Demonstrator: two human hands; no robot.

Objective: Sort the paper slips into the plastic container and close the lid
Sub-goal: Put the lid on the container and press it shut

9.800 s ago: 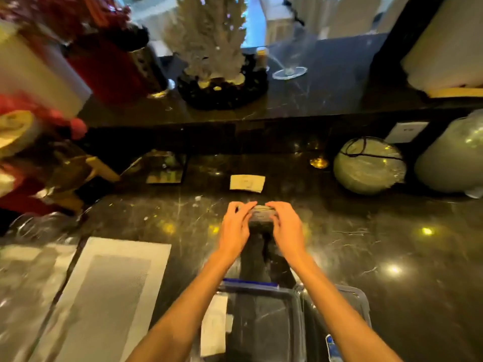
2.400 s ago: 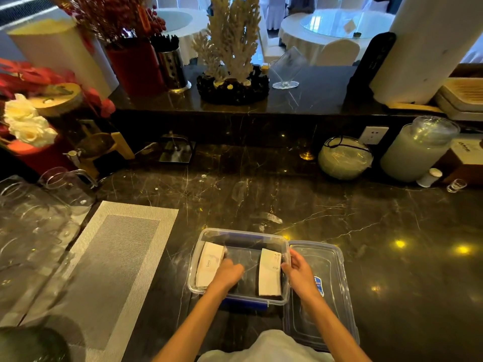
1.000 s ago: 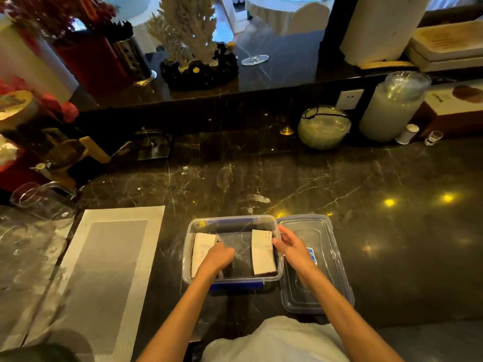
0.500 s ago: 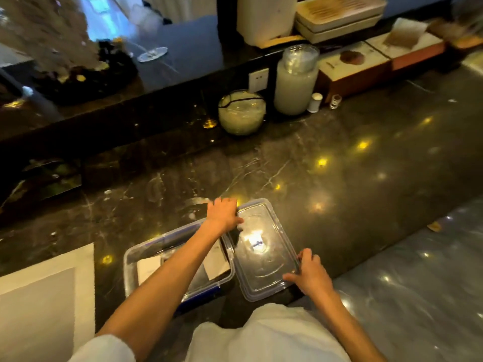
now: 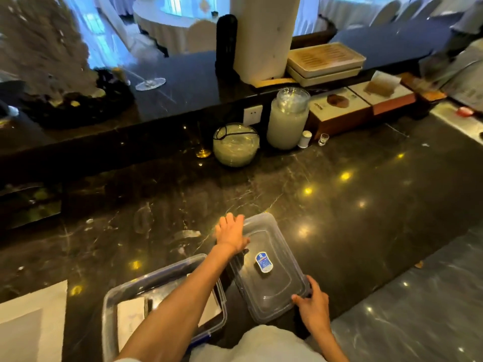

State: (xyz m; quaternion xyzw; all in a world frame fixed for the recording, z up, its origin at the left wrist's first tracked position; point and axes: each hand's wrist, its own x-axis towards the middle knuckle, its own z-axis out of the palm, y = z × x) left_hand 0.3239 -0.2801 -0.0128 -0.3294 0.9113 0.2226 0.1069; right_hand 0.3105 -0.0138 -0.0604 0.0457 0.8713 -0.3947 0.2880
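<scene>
A round glass bowl (image 5: 236,145) is sitting at the back of the dark marble counter (image 5: 352,205), just beside a tall frosted jar (image 5: 287,121). Boxes (image 5: 360,105) are lying right of the jar, and stacked trays (image 5: 325,62) are resting on the ledge above.

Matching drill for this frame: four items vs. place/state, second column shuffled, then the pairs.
1. lid
2. container
3. left hand
4. right hand

A. open, paper slips inside
B. grips the lid's near corner
C. flat on the counter, right of the container
D. on the lid's far left corner

Pairs: 1-C, 2-A, 3-D, 4-B
</scene>
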